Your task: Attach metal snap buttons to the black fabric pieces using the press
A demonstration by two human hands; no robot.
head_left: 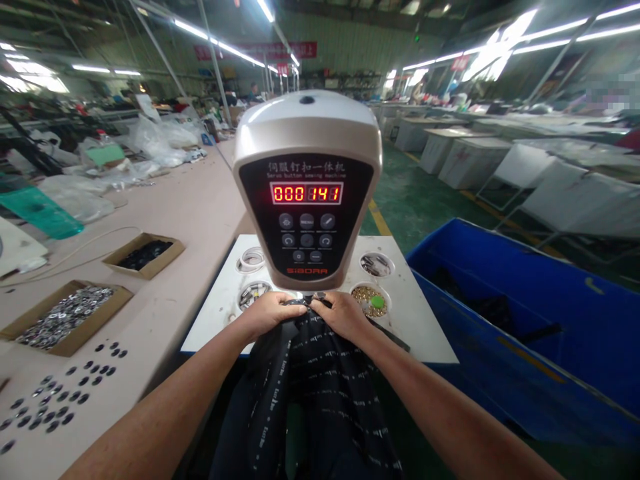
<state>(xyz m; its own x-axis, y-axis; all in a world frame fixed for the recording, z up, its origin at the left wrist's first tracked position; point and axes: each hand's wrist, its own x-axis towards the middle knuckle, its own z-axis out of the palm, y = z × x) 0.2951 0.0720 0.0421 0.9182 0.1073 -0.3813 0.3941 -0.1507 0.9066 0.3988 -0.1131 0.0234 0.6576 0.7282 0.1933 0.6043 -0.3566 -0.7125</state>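
Note:
Directly ahead stands a servo button machine (306,140), its red display reading 000141. Below its head, my left hand (273,312) pinches the edge of a dark garment (320,373) printed with rows of small white lettering. My right hand (345,315) grips the same edge a little to the right, thumb on top. The cloth hangs down from both hands toward me. Whatever the machine's lower parts touch is hidden behind the fingers and the machine head.
Round wells in the white machine table (425,337) hold small metal parts. On the left bench (200,200) are a box of metal fasteners (65,317), a box of black pieces (145,255) and scattered round pieces (63,393). A blue bin (565,373) stands at right.

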